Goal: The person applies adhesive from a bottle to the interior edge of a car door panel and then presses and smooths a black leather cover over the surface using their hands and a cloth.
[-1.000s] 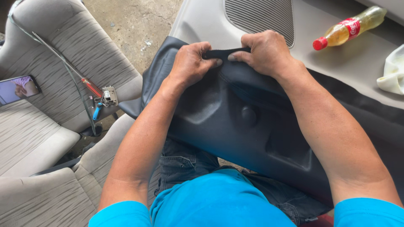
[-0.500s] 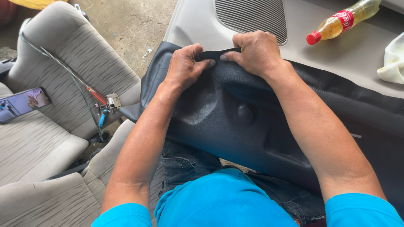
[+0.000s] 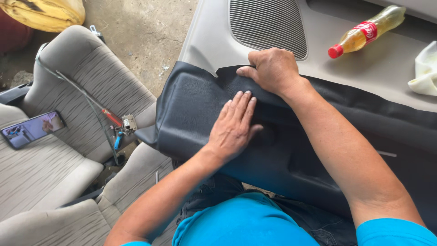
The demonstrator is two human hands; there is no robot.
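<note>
Here, a dark leatherette cover [image 3: 191, 109] lies draped over the lower part of a grey car door panel [image 3: 205, 36], which rests across the lap of a person in a blue shirt and jeans. The left hand [image 3: 234, 125] lies flat on the cover, palm down, fingers straight and close together, holding nothing and pressing the material against the panel. The right hand [image 3: 273, 70] sits just above it at the cover's upper edge, fingers curled under and thumb pointing left along the seam; whether it pinches the edge or only presses on it cannot be told. The two hands are near each other but apart. On the panel: a ribbed speaker grille [image 3: 268, 25] just above the right hand; a plastic bottle [image 3: 366, 32] of yellowish liquid with a red cap, lying on its side, well to the right; a pale cloth [image 3: 425, 70] at the right edge. To the left: grey fabric car seats [image 3: 86, 77], a phone [image 3: 32, 129] with a lit screen lying on one seat cushion, and a red-handled screwdriver [image 3: 111, 117] in the gap between the seats.
</note>
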